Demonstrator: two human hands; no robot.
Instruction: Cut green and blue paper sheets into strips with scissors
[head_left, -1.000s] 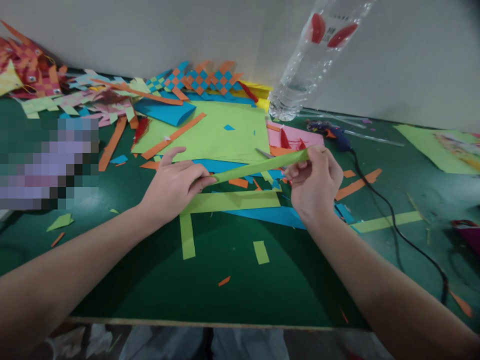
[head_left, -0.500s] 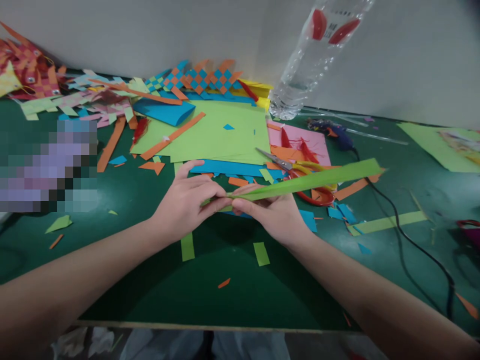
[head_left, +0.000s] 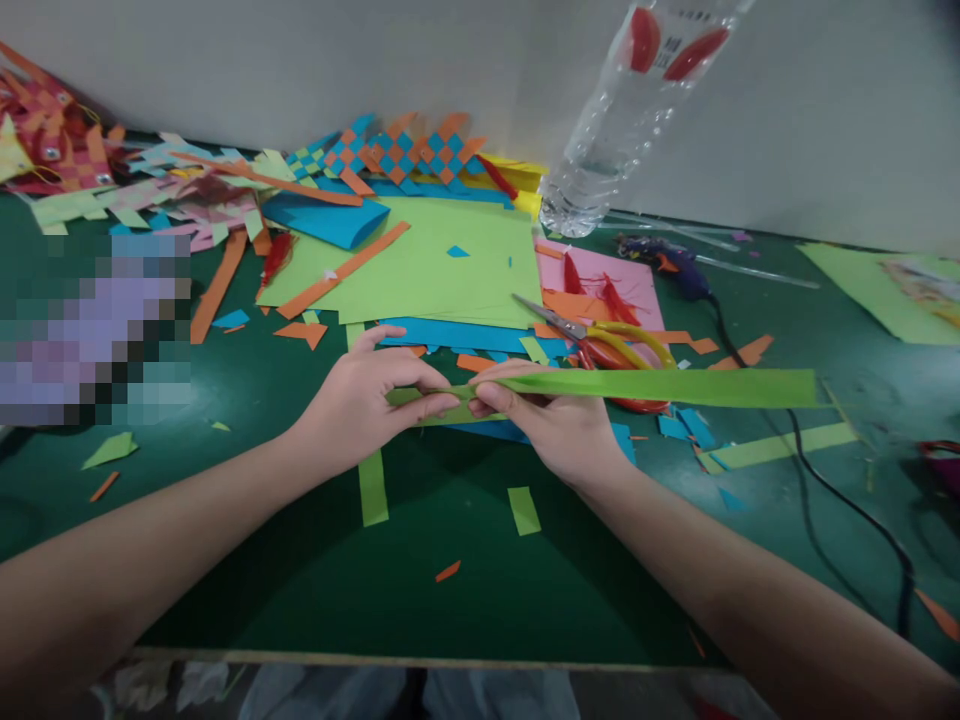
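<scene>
A long green paper strip [head_left: 690, 387] stretches out to the right from between my hands. Thumb and fingers of my left hand [head_left: 390, 395] pinch its left part, with the index finger raised. Right beside it, my right hand [head_left: 540, 410] grips the strip between thumb and fingers, which partly hide a folded section. Behind my right hand lie scissors [head_left: 600, 335] with red and yellow handles, partly covered by the strip. Light green sheets [head_left: 442, 270] lie flat just beyond both hands, over a blue sheet [head_left: 450, 332].
Woven paper fish [head_left: 397, 155] and loose strips crowd the back left. A water bottle [head_left: 615, 130] stands at the back, near a glue gun [head_left: 667, 265] with a black cord [head_left: 847, 500]. Paper scraps dot the green table [head_left: 300, 570]. A pixelated object [head_left: 90, 330] lies left.
The free right end of the green strip has swung down, from slanting upward to nearly level. Both hands stay close together, still pinching it.
</scene>
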